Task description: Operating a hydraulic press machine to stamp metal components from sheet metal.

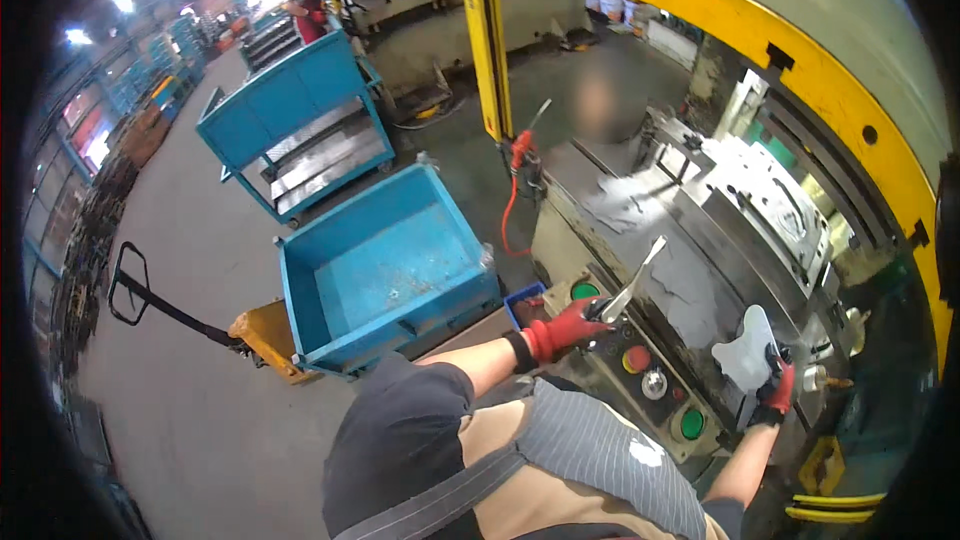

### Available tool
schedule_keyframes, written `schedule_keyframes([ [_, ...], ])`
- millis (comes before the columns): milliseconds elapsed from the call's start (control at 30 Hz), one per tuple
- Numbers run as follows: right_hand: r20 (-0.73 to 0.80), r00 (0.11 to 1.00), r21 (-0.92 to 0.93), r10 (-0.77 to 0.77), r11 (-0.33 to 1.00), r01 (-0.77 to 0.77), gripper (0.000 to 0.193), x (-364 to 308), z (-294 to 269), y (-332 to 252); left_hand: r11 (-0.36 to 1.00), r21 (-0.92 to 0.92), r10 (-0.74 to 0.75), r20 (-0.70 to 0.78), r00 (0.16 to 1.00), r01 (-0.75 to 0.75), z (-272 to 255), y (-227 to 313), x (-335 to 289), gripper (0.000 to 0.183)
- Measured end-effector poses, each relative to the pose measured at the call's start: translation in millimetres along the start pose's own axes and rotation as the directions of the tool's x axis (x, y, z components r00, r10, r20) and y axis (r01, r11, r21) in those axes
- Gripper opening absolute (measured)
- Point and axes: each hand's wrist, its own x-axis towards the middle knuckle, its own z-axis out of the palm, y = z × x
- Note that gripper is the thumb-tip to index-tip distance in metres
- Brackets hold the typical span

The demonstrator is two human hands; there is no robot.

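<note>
My left hand (572, 328), in a red glove, grips a narrow shiny metal piece (634, 282) near its lower end. The piece slants up and to the right, above the edge of a control panel (650, 368) with green buttons and a red knob. Further right, my gloved right hand (777, 387) is closed on the edge of a flat grey sheet-metal blank (745, 352) with a curved outline. That blank is over the front of the press bed, apart from the die (765, 205). My fingers partly hide the held edges of both pieces.
A yellow frame (850, 90) arches over the press. On the left are a deep blue bin (385, 325), a pallet jack (180, 315) and a blue cart (285, 90). A yellow post (485, 50) and red hose (508, 215) stand beyond. Another person (304, 0) is far back.
</note>
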Motion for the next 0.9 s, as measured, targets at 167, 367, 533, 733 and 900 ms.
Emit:
schedule_keyframes([
  [167,0.198,0.978,0.279,0.066,0.953,-0.121,0.019,-26,113,-58,0.973,-0.229,0.044,0.038,0.998,-0.034,12,79,16,0.034],
  [367,0.379,0.885,0.446,0.270,0.785,-0.430,0.020,-51,204,-64,0.913,-0.371,-0.150,0.079,0.986,0.169,2,99,2,0.038],
  [533,0.430,0.882,0.532,0.194,0.734,-0.421,0.035,-53,219,-42,0.757,-0.513,-0.423,0.089,0.902,0.406,-5,88,4,0.012],
  [733,0.683,0.718,0.375,0.135,0.779,-0.503,0.044,-63,214,-19,0.780,-0.597,-0.352,-0.174,0.920,0.186,-33,67,9,0.007],
  [900,0.583,0.792,0.368,0.181,0.810,-0.456,0.035,-62,227,-17,0.682,-0.716,-0.279,-0.067,0.958,0.148,-31,41,36,0.009],
])
